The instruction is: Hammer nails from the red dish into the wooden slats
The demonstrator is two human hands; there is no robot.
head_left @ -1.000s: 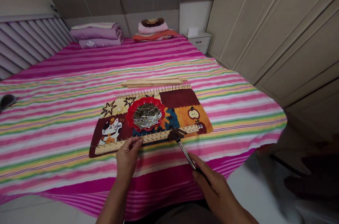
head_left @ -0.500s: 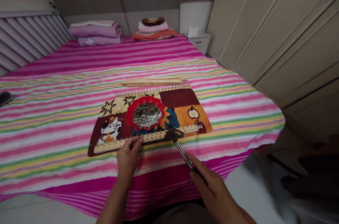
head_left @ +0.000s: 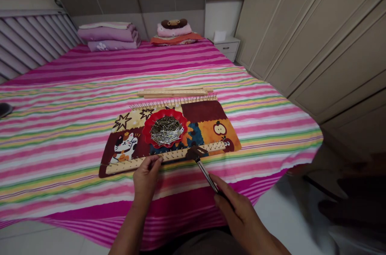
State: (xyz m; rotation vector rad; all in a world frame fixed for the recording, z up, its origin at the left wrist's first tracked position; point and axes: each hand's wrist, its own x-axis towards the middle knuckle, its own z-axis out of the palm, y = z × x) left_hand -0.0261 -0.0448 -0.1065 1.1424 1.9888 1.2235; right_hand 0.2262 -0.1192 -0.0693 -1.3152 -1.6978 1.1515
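Observation:
My right hand [head_left: 232, 196] is wrapped round the dark grip of a claw hammer [head_left: 206, 174]. The hammer's dark head lies over the near wooden strip [head_left: 129, 164], which has nails standing along it. My left hand [head_left: 148, 174] is closed, its thumb and fingertips gripping the front edge of that strip left of the hammer head. Whether a nail is also between those fingers is too small to tell. Behind the strip, a red scalloped bowl [head_left: 147, 136] full of loose nails [head_left: 167, 130] sits on a patterned mat [head_left: 202, 112].
Another strip with upright nails [head_left: 175, 103] lies along the mat's far edge. Beyond it are several stacked wooden strips [head_left: 175, 92]. All this rests on a bed with a striped sheet [head_left: 271, 122]. Folded bedding [head_left: 110, 36] is by the headboard; a wardrobe [head_left: 316, 26] stands at right.
The hammer head has shifted very slightly left along the strip with my right hand. My left hand keeps its place on the strip, and the bowl stays put.

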